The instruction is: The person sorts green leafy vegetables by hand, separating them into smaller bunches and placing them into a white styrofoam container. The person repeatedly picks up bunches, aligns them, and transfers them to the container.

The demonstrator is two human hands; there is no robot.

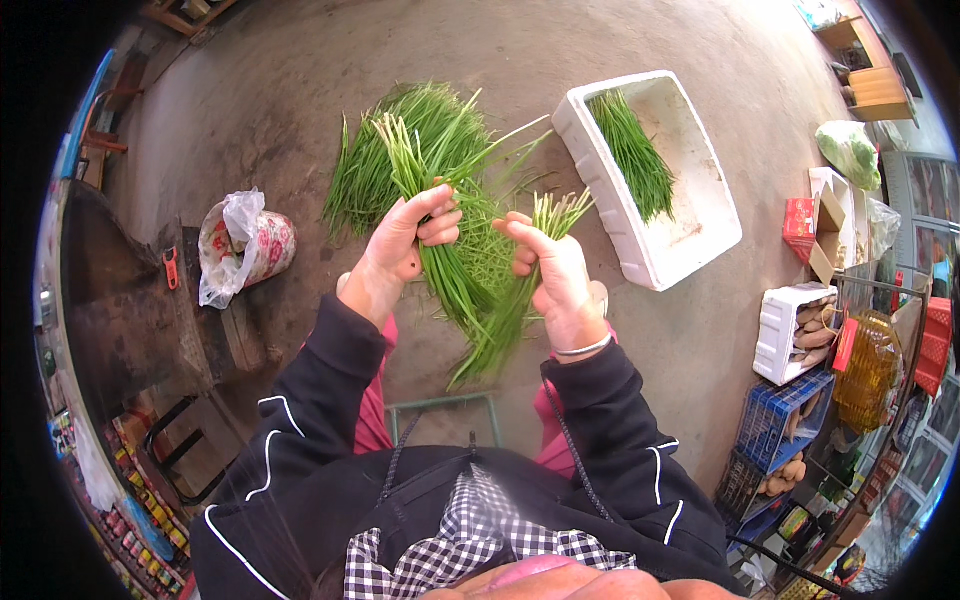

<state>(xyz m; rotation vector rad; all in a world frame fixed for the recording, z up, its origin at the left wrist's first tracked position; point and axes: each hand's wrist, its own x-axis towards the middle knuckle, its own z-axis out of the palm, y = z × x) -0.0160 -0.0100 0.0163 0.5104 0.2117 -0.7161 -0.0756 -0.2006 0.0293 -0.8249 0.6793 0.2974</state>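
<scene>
My left hand [420, 232] is closed around a bunch of long green garlic chives [457, 289], whose pale cut ends point up and away from me. My right hand [551, 266] grips a second bunch [559, 214], its pale ends up and its leaf tips hanging blurred towards my lap. The leaves of both bunches meet between my hands. Beyond my left hand a large heap of the same greens [360, 172] lies on the floor, with loose trimmings [480, 236] beside it. A white foam box [645, 259] at the right holds a laid bundle of greens [634, 154].
At the left a flowered bin [274, 244] with a plastic bag stands by a dark table with an orange-handled peeler [171, 268]. On the right are a foam box of sweet potatoes [776, 337], a blue crate [757, 424] and cartons. A green metal frame [442, 403] is between my legs.
</scene>
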